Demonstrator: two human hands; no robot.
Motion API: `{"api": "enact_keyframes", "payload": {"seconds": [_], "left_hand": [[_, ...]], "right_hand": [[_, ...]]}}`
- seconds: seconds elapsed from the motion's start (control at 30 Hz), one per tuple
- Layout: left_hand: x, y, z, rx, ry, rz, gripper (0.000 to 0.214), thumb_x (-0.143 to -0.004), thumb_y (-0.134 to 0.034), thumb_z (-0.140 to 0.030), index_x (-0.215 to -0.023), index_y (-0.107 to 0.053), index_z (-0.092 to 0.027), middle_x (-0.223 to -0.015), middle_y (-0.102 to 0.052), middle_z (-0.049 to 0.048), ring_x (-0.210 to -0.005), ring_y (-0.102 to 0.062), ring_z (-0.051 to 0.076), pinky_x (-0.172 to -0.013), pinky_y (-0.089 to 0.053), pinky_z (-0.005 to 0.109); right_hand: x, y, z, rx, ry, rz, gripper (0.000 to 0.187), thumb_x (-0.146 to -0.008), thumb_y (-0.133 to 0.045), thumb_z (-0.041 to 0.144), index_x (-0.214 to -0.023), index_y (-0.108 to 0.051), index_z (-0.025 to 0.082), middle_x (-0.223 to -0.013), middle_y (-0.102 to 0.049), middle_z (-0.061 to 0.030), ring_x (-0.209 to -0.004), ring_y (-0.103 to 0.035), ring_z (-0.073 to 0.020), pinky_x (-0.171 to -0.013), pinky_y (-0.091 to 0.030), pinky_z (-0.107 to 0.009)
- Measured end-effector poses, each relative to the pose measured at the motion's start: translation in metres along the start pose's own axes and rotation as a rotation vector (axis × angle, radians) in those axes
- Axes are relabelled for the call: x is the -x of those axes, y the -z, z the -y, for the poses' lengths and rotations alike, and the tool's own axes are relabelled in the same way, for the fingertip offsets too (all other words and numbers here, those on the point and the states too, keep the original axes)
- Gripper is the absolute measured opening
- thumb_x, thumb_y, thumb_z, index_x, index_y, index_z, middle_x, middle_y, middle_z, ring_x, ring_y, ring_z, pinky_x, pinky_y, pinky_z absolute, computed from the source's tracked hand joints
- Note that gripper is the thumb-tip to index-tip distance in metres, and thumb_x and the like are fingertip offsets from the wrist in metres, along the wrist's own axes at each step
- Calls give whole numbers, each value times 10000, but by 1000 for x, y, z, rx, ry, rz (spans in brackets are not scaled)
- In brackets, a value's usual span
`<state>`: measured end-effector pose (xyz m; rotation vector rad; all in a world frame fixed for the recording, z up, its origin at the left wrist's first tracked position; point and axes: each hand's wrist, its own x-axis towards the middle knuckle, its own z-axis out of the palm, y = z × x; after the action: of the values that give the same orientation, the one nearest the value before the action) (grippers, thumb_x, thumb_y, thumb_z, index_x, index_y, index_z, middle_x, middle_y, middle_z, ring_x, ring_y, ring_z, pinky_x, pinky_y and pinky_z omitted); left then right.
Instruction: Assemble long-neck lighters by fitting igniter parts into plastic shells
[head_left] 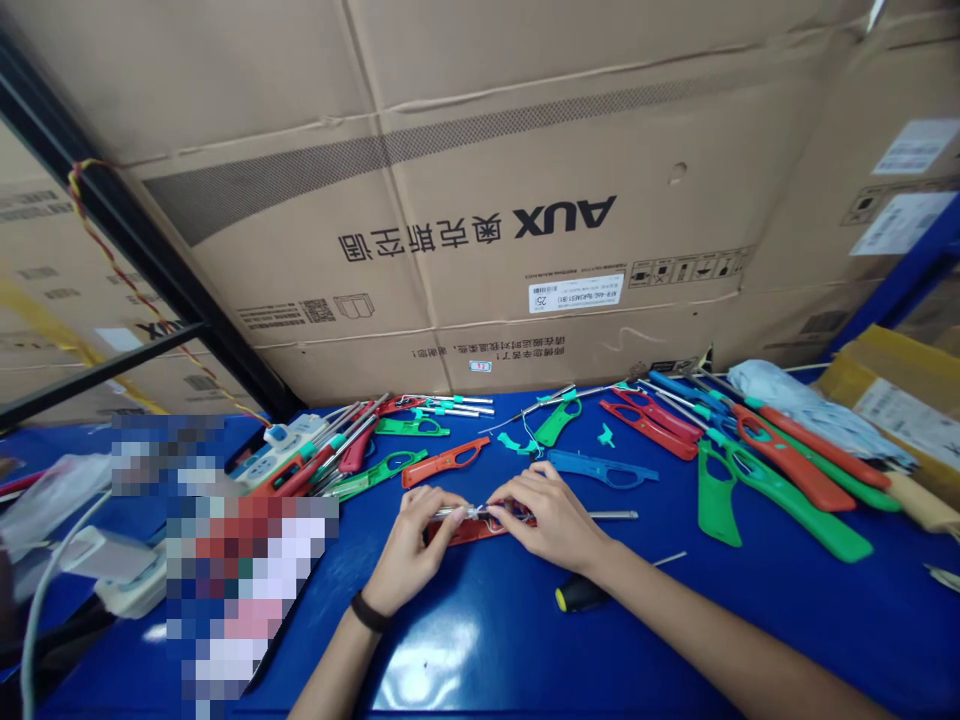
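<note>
Two hands: bare, close together above the glossy blue table (480, 655); directions run from between them, 12 o'clock pointing away from the wearer.
Left hand (420, 530): thumb and forefinger, the working fingers, clamped on a slim metal rod (448, 514); a dark band (370, 613) rings the wrist.
Right hand (553, 515): fingers bent and clamped on the rod just beside the left ones.
Metal rod: shiny, cylindrical, level between the hands; a similar bright length emerges at 3 o'clock, but the right hand hides whether they join.
Pale wires (492, 524): thin, curling, at the right fingers.
Red shell (466, 535): moulded plastic, just below the rod, partly covered.
Orange shell (445, 463): flat, with a looped opening, at 11 o'clock.
Blue shell (600, 470): slender, oval-holed, between 2 and 3 o'clock.
Screwdriver (581, 594): rounded black handle, yellow end, thin steel shaft, at 4 o'clock.
Heap of lighters (795, 465): hard red, orange and green plastic bodies, about 3 o'clock.
Power strip (289, 445): boxy white plastic, between 9 and 10 o'clock.
Cardboard (465, 200): matt brown, creased, printed upside down, at 12 o'clock.
</note>
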<state>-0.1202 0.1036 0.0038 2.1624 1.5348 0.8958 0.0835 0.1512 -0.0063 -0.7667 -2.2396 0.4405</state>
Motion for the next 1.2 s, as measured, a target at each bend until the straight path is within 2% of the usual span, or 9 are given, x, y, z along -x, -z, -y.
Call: {"api": "enact_keyframes", "payload": {"seconds": [0.2,0.37,0.6,0.83,1.03,1.1,1.2], "left_hand": [[5,-1,1,-147,5,51,290,-958,-372,-353,-791,-557,-205,-762,-602,-10,-757,-535,169,-836,-345,357],[9,-1,2,-235,-24,87,172,-965,-369,-314,-998,-513,-225,-920,-612,6,-851,-540,178,-900,-314,397],[15,3,1,-268,-71,204,167,-949,-421,-366,-973,-525,-237,-962,-619,5,-855,-529,186,-871,-346,395],[14,1,5,-278,-85,129,188,-943,-434,-354,-1048,-546,-245,-1023,-555,49,-946,-513,212,-832,-421,381],[19,6,8,-275,-123,37,237,-929,-471,-304,-1155,-526,-259,-1169,-548,67,-1126,-496,225,-950,-436,401],[24,7,5,-321,-167,44,305,-931,-466,-291,-1234,-490,-269,-1247,-549,60,-1180,-495,221,-997,-421,414],[35,6,-2,-428,-224,93,461,-936,-450,-299,-1384,-348,-264,-1378,-489,52,-1265,-456,215,-1074,-362,441]], "right_hand": [[1,2,-1,-6,28,104,120,-822,-655,298,-891,-628,203,-771,-661,18,-744,-573,-137,-845,-307,-309],[1,-2,-4,39,67,145,65,-873,-588,203,-842,-644,192,-792,-679,12,-734,-569,-123,-884,-295,-317],[1,-2,-5,71,87,159,69,-849,-624,232,-827,-673,188,-766,-674,-7,-724,-559,-139,-845,-324,-316],[3,-3,-6,85,77,162,72,-849,-611,237,-842,-672,199,-795,-665,-8,-753,-552,-143,-874,-306,-328],[2,-1,-3,88,65,159,87,-858,-598,249,-856,-671,201,-797,-660,-7,-764,-548,-145,-863,-306,-328],[1,0,-2,79,70,130,89,-863,-589,239,-851,-668,200,-792,-659,-3,-766,-551,-141,-863,-305,-322],[0,1,0,62,84,87,110,-876,-560,214,-835,-660,194,-779,-661,-2,-759,-559,-136,-855,-311,-313]]}}
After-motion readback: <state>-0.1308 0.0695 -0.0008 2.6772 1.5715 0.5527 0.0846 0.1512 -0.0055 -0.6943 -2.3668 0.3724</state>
